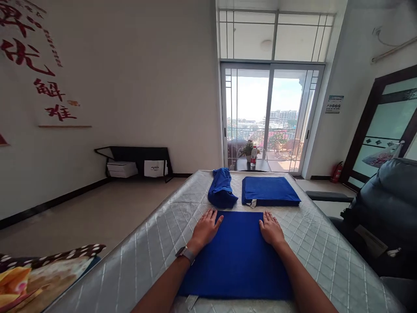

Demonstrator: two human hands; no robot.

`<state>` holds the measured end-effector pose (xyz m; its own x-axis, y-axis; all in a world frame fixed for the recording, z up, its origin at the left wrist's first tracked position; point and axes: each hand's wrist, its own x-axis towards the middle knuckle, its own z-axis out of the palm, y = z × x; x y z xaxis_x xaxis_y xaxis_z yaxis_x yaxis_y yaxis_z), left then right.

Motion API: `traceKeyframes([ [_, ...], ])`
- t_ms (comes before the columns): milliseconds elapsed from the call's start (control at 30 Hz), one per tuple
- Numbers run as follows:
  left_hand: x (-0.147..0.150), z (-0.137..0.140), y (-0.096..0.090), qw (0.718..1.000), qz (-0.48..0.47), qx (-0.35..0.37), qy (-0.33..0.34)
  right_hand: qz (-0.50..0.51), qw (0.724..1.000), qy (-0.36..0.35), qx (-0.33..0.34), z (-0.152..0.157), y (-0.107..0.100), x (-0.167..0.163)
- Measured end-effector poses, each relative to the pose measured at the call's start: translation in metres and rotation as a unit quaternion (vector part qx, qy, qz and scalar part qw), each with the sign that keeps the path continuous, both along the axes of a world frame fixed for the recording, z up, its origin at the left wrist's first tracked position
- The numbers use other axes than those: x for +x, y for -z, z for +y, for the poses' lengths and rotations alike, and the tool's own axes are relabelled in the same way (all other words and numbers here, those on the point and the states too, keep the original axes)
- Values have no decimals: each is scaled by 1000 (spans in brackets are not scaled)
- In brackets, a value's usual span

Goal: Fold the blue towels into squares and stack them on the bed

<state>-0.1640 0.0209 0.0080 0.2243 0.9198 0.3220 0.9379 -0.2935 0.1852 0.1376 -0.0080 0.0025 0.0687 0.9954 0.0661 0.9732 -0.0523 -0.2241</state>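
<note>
A blue cloth [241, 256] lies spread flat on the silver quilted cover, with a white tag at its near left edge. My left hand [206, 227] rests on its far left corner, fingers stretched out, a watch on the wrist. On the far right corner lies my right hand [271, 228], also flat with its fingers extended. Just beyond, a crumpled blue cloth [223, 189] sits on the left. A neat stack of folded blue cloths [270, 191], a white tag showing at its front, is to the right of it.
The silver quilted cover [156, 243] drapes over the surface in front of me. A dark chair [387, 208] stands close on the right. At lower left is a patterned blanket [48, 278]. Farther off, a bottle [253, 157] stands on a small table before the glass door.
</note>
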Motion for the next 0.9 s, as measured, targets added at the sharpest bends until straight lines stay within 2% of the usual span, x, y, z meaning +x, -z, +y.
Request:
traceKeyframes([
  [100,44,-17,-9,996,-10,14,92,5,1000,-4,6,-1,-1,0],
  [200,105,-28,-9,984,1,28,179,8,1000,-10,14,-3,0,1],
  [333,176,-23,-2,975,-4,45,218,0,999,-34,22,-5,3,6],
  [433,199,-12,8,976,2,33,217,-4,999,-42,23,-5,6,9],
  [533,199,-6,17,980,-14,9,198,-5,999,-38,14,-4,6,10],
  [667,182,-4,19,985,-18,-20,169,-7,999,-33,9,-4,2,7],
  [800,153,-2,15,990,2,-41,138,-2,1000,-18,9,-3,-1,3],
  [900,118,1,11,993,16,-52,106,4,1000,-9,12,-2,0,2],
])
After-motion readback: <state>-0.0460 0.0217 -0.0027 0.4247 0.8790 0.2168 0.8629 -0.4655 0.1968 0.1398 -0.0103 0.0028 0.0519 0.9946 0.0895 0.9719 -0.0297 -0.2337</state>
